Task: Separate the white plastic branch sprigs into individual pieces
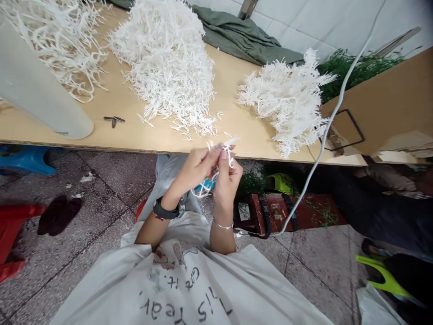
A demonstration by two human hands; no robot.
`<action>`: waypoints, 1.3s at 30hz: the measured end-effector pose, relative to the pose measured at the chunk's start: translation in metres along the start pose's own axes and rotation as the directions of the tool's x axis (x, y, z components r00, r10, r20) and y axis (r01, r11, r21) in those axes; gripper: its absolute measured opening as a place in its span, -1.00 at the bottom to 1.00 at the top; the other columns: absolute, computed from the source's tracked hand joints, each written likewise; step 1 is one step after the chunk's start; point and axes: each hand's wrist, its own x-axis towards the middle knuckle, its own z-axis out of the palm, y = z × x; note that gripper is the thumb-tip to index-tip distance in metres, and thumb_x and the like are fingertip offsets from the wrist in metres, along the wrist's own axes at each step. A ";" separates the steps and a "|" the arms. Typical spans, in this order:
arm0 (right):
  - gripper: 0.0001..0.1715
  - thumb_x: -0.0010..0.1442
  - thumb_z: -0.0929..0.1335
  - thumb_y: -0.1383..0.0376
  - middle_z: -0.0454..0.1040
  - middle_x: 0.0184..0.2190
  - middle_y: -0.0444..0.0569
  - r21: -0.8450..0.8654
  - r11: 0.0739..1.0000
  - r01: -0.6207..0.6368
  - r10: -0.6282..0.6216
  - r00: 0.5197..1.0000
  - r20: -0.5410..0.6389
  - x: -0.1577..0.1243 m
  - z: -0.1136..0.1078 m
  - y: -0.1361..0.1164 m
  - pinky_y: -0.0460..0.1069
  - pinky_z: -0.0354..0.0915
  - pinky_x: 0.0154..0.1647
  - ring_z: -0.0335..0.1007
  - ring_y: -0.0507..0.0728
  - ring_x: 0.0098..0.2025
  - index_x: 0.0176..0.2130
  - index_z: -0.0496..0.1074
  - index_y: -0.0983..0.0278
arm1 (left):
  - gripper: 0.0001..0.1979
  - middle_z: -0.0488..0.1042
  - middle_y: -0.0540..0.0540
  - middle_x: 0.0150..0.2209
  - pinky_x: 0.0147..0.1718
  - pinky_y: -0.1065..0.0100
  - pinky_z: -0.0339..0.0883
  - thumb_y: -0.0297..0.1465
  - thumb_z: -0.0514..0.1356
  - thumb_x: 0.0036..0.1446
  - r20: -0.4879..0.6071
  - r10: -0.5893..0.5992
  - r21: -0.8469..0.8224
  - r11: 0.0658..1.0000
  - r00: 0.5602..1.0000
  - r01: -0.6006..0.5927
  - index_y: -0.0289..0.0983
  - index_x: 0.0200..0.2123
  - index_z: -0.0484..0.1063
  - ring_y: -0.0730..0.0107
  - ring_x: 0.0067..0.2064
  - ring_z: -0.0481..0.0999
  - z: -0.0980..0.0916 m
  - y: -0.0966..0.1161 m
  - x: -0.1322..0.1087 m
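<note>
My left hand [199, 168] and my right hand [228, 178] meet just off the table's near edge, fingertips pinched together. Between them is a white branching plastic strand [202, 189], whose looped end hangs below my fingers. Small white tips poke out above the fingertips; the exact joint is hidden by my fingers. Beyond my hands lies a large heap of short white spiky pieces [172, 67]. A smaller pile of white feathery sprigs [287, 99] is to the right. Long curly white strands [67, 49] lie at the far left.
A pale cylinder [43, 90] leans in on the left, near a few dark seed-like bits [114, 120]. Along the table's back lies green cloth [243, 36]. A grey cable [324, 140] crosses the right side before a cardboard box [389, 99]. Stools and another person's legs are below.
</note>
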 end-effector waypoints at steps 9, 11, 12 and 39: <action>-0.39 0.24 0.25 0.08 -0.01 -0.91 -0.31 0.435 0.900 -0.008 -0.014 0.999 0.047 -0.011 0.004 -0.018 -0.12 -0.09 -0.75 -0.17 -0.11 -0.85 -0.70 -0.04 0.23 | -0.37 0.61 -0.18 -0.14 -0.45 0.47 0.50 -0.23 -0.32 0.37 -0.207 0.026 -0.035 0.999 0.978 -0.034 -0.35 -0.02 0.49 0.33 -0.10 0.61 -0.013 -0.001 0.016; -0.42 0.22 0.27 0.08 0.02 -0.89 -0.31 0.448 0.893 -0.049 0.025 0.998 0.059 -0.009 0.003 -0.020 -0.13 -0.08 -0.75 -0.12 -0.11 -0.83 -0.69 0.01 0.23 | -0.52 0.57 -0.10 -0.03 -0.27 0.40 0.52 -0.24 -0.20 0.36 -0.247 0.030 -0.117 0.991 0.969 -0.060 -0.22 0.00 0.47 0.34 -0.06 0.59 -0.023 -0.002 0.022; -0.43 0.21 0.29 0.08 0.06 -0.87 -0.30 0.417 0.906 -0.074 0.052 0.997 0.065 -0.008 0.003 -0.019 -0.13 -0.07 -0.75 -0.08 -0.10 -0.82 -0.69 0.06 0.23 | -0.62 0.56 -0.08 -0.02 -0.19 0.36 0.51 -0.26 -0.08 0.34 -0.259 0.041 -0.108 0.992 0.965 -0.071 -0.18 -0.03 0.48 0.33 -0.07 0.59 -0.027 -0.004 0.027; -0.46 0.22 0.20 0.06 -0.07 -0.89 -0.32 0.426 0.878 -0.219 0.183 0.975 0.125 -0.002 0.012 -0.005 -0.09 -0.16 -0.78 -0.23 -0.09 -0.84 -0.68 0.00 0.18 | -0.58 0.60 -0.19 -0.13 -0.36 0.29 0.54 -0.07 0.09 0.22 -0.019 -0.220 -0.416 0.889 0.975 0.193 -0.30 -0.41 0.48 0.13 -0.09 0.60 0.003 0.001 0.025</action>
